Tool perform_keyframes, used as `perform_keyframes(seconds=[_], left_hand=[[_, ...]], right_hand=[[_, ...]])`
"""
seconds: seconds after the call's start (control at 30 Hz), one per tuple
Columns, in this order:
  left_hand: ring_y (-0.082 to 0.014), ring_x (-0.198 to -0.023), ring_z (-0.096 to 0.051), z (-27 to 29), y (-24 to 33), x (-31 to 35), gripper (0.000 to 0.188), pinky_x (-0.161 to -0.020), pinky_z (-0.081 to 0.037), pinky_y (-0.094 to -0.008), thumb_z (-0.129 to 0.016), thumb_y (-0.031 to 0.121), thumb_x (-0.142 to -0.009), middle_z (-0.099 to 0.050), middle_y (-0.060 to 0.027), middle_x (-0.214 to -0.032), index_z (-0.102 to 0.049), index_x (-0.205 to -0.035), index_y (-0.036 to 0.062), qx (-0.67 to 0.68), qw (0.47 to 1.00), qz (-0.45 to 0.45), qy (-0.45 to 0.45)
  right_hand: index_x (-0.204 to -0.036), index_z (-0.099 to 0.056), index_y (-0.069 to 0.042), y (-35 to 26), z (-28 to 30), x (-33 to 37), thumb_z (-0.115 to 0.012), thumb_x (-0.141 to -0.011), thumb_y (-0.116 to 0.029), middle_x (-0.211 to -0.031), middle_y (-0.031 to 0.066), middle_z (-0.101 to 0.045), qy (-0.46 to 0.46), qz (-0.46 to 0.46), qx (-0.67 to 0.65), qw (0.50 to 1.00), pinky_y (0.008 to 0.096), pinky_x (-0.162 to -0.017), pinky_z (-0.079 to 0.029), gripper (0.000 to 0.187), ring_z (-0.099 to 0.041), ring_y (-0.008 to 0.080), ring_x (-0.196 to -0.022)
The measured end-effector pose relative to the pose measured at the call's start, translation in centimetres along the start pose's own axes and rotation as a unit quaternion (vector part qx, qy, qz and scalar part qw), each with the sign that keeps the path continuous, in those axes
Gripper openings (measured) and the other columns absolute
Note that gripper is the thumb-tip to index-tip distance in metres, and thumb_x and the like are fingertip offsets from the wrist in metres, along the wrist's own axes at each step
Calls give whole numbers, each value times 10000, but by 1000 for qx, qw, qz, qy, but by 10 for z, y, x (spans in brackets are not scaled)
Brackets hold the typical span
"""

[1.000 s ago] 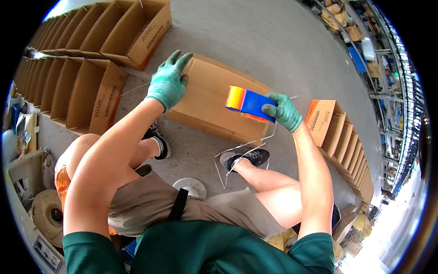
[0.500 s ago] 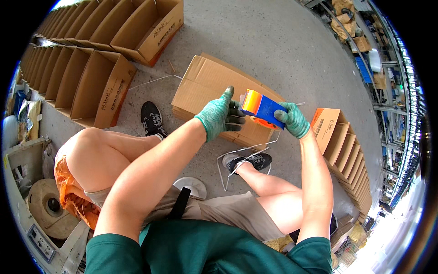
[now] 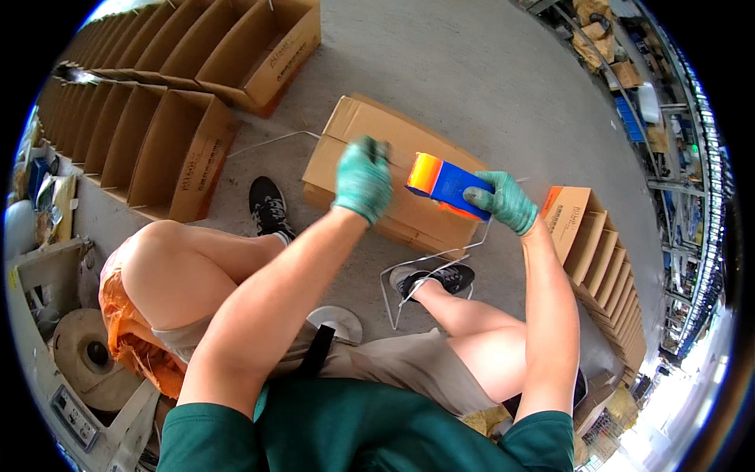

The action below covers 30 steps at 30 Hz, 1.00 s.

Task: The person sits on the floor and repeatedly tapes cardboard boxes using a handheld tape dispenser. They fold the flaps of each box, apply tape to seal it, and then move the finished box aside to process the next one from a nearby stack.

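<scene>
A blue and orange tape dispenser (image 3: 454, 187) is gripped at its near right end by my right hand (image 3: 507, 202), which wears a green glove. It hangs above a stack of flat folded cardboard boxes (image 3: 393, 141) on the floor. My left hand (image 3: 364, 179), also in a green glove, is over the left part of that stack, apart from the dispenser. Its fingers are curled in and slightly smeared by motion; whatever they may hold is hidden. White strapping (image 3: 387, 287) loops beside the stack, over my right shoe (image 3: 452, 278).
Rows of opened cardboard boxes (image 3: 206, 161) stand at the far left. More boxes (image 3: 570, 224) line up at the right. A machine with a round reel (image 3: 86, 358) is at the near left, and shelving (image 3: 629, 110) runs along the far right.
My left hand has moved away from the dispenser's front, and its spread fingers have curled in. The right hand keeps hold of the dispenser in nearly the same place.
</scene>
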<state>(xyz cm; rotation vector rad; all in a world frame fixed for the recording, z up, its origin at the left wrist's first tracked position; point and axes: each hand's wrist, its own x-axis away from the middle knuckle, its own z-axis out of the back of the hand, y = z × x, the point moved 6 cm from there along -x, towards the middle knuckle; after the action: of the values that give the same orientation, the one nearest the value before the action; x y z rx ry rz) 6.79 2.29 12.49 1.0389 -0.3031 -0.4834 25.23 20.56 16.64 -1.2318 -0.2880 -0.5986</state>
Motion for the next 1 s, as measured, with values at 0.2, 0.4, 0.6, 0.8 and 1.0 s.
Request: perform_keyframes(seconds=[0.2,0.4,0.6,0.8,1.0], left_hand=[[-195,-731,-426,82,-75,-73,237,-699,-457,-357,-461,214,-1070,-526,-101,-794,-496,-920,34,98,984,144,26],[-227,-755,-512,68,-120,-77,263,-741,-481,-387,-457,253,-1073,-604,-145,-842,-526,-964,24,62,980,187,28],[-227,-914,-598,35,-146,-76,271,-878,-485,-376,-559,269,-1025,-679,-133,-1086,-567,-1197,60,39,959,220,-175],[-260,-1291,-472,34,-94,-85,474,-1084,-396,-352,-569,221,-1021,-451,-131,-1475,-414,-1467,182,121,975,78,-170],[-234,-1351,-462,19,-71,-65,413,-1133,-344,-332,-400,227,-1088,-473,-94,-1510,-421,-1500,259,52,963,-14,-264]], right_hand=[[-831,-702,-40,-22,-10,-12,-765,-810,-531,-659,-9,-591,46,0,47,998,268,-531,-439,496,-534,79,-596],[-798,-687,-39,-35,-18,-16,-757,-810,-536,-632,14,-579,66,-33,80,994,292,-521,-445,502,-530,93,-573],[-913,-693,-29,-31,-16,-19,-765,-811,-517,-708,41,-620,67,-49,118,990,312,-594,-481,503,-575,116,-653],[-1185,-647,-36,-23,-18,-21,-770,-828,-462,-972,109,-692,114,42,51,991,308,-712,-538,570,-642,145,-820],[-1276,-618,-35,-37,-20,-12,-755,-853,-428,-1072,117,-697,60,-20,50,997,337,-829,-541,593,-653,183,-928]])
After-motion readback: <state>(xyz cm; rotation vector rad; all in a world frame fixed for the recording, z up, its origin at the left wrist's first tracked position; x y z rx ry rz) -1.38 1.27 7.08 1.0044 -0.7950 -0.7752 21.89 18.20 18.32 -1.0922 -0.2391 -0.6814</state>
